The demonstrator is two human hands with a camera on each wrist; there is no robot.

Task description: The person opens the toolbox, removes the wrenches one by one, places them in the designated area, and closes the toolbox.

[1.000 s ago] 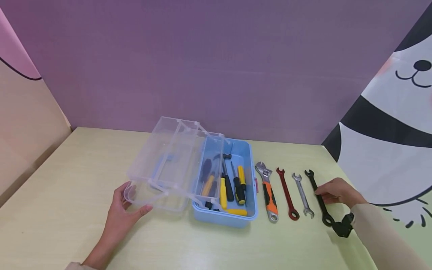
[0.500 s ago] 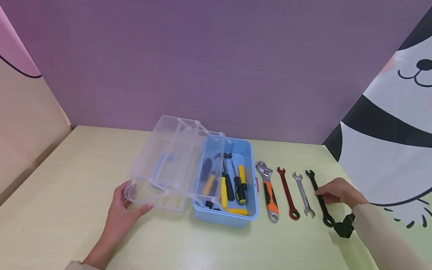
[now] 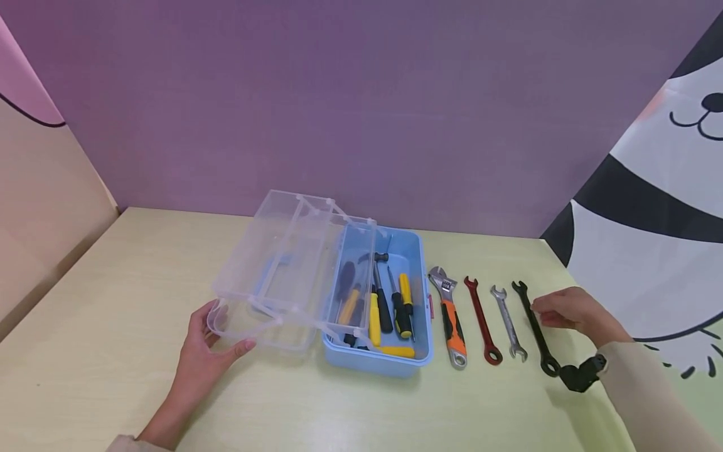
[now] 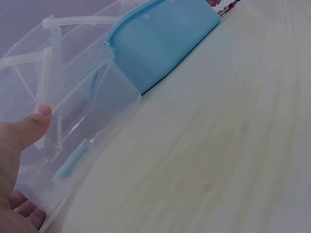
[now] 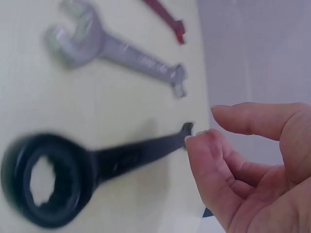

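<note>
Hovering loosely curled beside the black wrench (image 3: 535,329), the right hand (image 3: 573,312) holds nothing; a hasty pinch could skid it into the silver wrench (image 3: 508,324), while the left hand (image 3: 204,348) grips the clear lid (image 3: 265,276).

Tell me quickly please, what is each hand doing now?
Left hand: grips the corner of the clear toolbox lid.
Right hand: fingers loosely curled beside the black wrench, holding nothing.

A pale yellow-green worktop (image 3: 113,326) with a faint wood grain is seen filling the lower part of the head view. It is backed by a plain purple wall (image 3: 350,107) across its far edge. At the left, a beige panel (image 3: 39,213) topped by a pink area with a dark curved line is set at an angle. At the right, a large cartoon panda print (image 3: 649,207) in black and white is shown. The scene is evenly and softly lit.
</note>
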